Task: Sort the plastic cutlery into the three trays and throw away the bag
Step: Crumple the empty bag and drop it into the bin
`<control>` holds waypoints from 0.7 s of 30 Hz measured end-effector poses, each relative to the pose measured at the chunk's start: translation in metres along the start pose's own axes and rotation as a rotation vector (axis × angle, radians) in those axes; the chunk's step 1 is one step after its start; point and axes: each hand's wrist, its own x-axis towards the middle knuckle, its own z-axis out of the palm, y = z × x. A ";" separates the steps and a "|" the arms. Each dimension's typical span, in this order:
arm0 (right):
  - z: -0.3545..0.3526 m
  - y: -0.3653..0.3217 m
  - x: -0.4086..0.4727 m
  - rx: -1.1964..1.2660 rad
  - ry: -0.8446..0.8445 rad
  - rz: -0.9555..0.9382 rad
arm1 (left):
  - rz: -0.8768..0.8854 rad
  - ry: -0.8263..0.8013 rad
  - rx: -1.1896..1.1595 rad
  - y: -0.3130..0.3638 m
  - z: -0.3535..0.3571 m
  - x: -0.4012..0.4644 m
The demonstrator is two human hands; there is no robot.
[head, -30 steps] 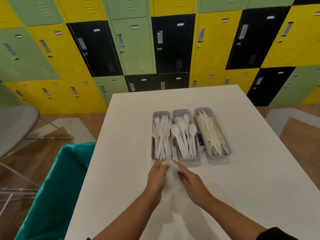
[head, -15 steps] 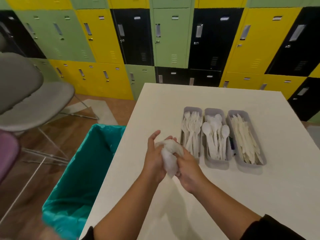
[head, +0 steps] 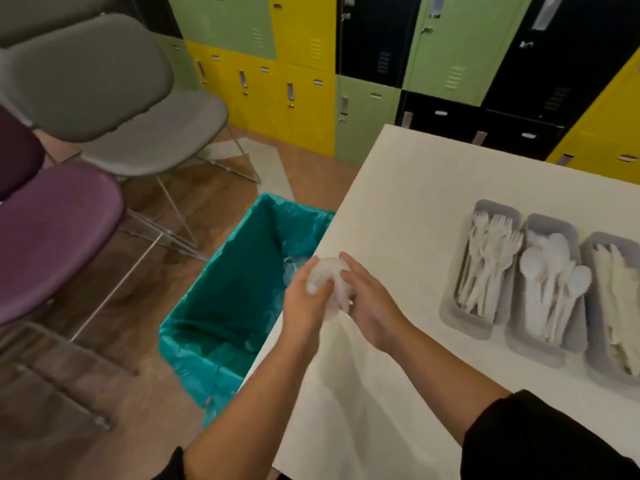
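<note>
A crumpled clear plastic bag (head: 330,282) is balled up between both hands at the table's left edge. My left hand (head: 303,304) grips it from the left, and my right hand (head: 372,306) presses and curls round it from the right. Three grey trays stand side by side on the white table (head: 408,202): the fork tray (head: 483,265), the spoon tray (head: 547,292) and the knife tray (head: 613,306), each full of white plastic cutlery.
A bin lined with a teal bag (head: 228,296) stands open on the floor right beside the table's left edge, below my hands. A grey chair (head: 114,98) and a purple chair (head: 52,230) stand further left. Coloured lockers (head: 374,57) line the back wall.
Both hands have carried the bag leftwards from in front of the trays to the table's left edge, squeezing it into a tighter ball. The view has swung left towards the bin.
</note>
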 end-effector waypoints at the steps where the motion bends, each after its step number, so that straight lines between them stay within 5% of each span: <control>1: 0.006 0.000 0.006 -0.025 -0.047 0.011 | -0.018 0.014 -0.004 -0.002 -0.014 0.007; 8: 0.058 0.007 0.061 -0.296 -0.033 -0.046 | -0.104 0.206 0.104 -0.023 -0.091 0.055; 11: 0.083 0.016 0.088 -0.414 0.016 -0.038 | -0.181 0.141 0.189 -0.031 -0.114 0.084; 21: 0.136 0.039 0.147 -0.383 -0.057 0.400 | -0.495 0.046 0.587 -0.047 -0.149 0.140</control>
